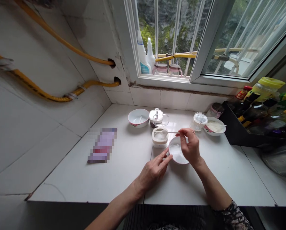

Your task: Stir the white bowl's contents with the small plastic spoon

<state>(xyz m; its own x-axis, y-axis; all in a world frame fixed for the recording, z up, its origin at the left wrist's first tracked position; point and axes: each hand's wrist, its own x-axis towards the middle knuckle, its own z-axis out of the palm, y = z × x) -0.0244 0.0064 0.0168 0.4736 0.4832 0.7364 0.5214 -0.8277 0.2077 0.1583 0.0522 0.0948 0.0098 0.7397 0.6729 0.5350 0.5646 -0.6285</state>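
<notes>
Pinched in my right hand (190, 145) is a small white spoon (173, 132). Its head reaches over the open mouth of a square seasoning jar (160, 142) that contains white grains. Below that hand stands a bowl (177, 153) with a pink rim and white granules inside, partly covered by the hand. My left hand (155, 166) has its fingertips on the bowl's left rim, holding it; the thumb is hidden. Behind the open jar is a second seasoning jar (156, 118) with dark contents and a clear lid beside its top.
A white bowl (138, 118) with a spoon stands back left. Toward the right are a clear-lidded jar (199, 122) and a floral bowl (214, 127) of pale powder. A black rack (236, 127) of bottles edges the counter. A blurred purple packet (102, 145) lies left.
</notes>
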